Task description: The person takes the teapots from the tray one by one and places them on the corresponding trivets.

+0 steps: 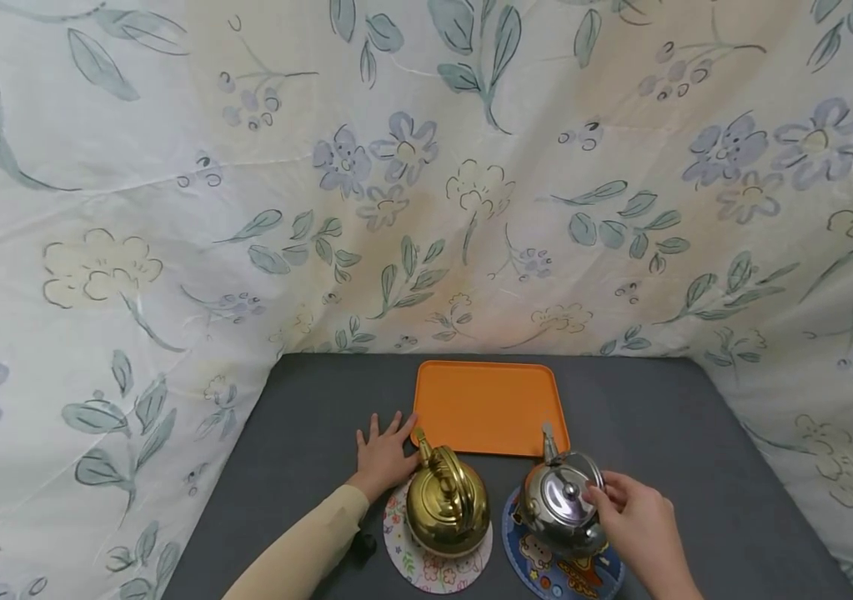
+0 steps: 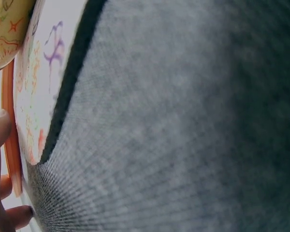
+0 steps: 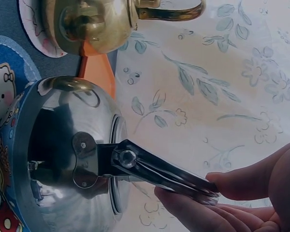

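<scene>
A gold kettle [image 1: 447, 502] stands on a round floral mat [image 1: 426, 571] near the table's front edge. To its right, a silver kettle [image 1: 559, 502] sits on a blue cartoon mat [image 1: 546, 575]. My left hand [image 1: 383, 454] lies flat on the grey table [image 1: 306, 433] with fingers spread, just left of the gold kettle's spout. My right hand [image 1: 597, 493] pinches the silver kettle's handle [image 3: 154, 169] between thumb and fingers [image 3: 193, 212]. The right wrist view also shows the silver kettle's body [image 3: 63, 154] and the gold kettle [image 3: 92, 24] beyond it.
An orange tray [image 1: 489, 407] lies behind both kettles, at the table's middle back. Floral cloth [image 1: 426, 167] hangs as a backdrop on all sides of the table. In the left wrist view the floral mat's edge [image 2: 34, 87] and the tray's rim [image 2: 9, 145] show.
</scene>
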`<state>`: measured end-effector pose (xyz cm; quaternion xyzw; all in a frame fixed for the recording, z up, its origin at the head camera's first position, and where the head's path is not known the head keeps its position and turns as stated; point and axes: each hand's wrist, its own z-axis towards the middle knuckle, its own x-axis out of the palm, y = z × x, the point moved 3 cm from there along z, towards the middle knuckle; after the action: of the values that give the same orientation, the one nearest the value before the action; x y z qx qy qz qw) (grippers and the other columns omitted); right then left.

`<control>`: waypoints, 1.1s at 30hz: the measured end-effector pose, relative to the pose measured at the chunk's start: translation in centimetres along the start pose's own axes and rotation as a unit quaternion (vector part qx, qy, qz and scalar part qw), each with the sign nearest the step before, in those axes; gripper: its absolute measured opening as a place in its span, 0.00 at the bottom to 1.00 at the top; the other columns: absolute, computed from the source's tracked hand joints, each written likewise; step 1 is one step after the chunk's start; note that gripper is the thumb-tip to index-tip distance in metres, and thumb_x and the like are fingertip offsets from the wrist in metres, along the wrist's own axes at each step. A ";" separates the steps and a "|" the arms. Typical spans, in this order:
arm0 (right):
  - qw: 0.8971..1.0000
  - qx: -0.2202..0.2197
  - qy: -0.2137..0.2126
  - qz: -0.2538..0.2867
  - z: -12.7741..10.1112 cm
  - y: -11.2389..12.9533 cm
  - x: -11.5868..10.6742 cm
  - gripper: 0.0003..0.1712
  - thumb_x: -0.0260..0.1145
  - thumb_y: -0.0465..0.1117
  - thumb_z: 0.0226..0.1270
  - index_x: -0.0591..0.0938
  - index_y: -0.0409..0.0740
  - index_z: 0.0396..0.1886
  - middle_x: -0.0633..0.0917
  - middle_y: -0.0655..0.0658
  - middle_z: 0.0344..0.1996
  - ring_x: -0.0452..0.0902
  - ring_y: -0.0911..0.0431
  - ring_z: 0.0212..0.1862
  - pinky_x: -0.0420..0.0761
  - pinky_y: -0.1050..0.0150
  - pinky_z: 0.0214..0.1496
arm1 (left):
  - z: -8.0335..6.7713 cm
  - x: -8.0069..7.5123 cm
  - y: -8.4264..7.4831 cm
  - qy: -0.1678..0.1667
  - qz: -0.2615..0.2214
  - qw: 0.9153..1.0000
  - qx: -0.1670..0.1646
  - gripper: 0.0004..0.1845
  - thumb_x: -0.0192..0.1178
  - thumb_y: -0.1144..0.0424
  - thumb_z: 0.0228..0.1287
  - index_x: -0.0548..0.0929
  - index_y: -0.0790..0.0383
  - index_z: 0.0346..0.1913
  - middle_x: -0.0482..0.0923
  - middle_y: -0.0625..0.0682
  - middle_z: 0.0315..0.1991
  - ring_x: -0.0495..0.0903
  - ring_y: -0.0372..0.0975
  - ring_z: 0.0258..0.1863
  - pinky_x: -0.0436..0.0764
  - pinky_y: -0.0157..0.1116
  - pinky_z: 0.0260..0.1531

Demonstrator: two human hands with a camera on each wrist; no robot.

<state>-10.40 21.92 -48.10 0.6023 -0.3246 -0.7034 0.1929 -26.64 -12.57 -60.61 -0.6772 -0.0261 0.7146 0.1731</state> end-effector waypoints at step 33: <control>0.999 0.008 0.029 -0.019 0.1 -1.1 0.5 0.25 0.68 0.41 0.69 0.81 0.22 0.55 0.88 0.28 0.42 0.88 0.39 0.43 0.85 0.45 0.45 | 0.5 0.6 0.4 0.017 0.009 1.000 -0.017 0.41 0.56 0.29 0.65 0.61 0.35 0.79 0.60 0.50 0.78 0.49 0.64 0.78 0.51 0.72 0.69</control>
<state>-10.51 22.38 -49.17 0.6303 -0.3129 -0.6863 0.1840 -27.26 -12.70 -61.29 -0.6921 -0.0296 0.7042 0.1555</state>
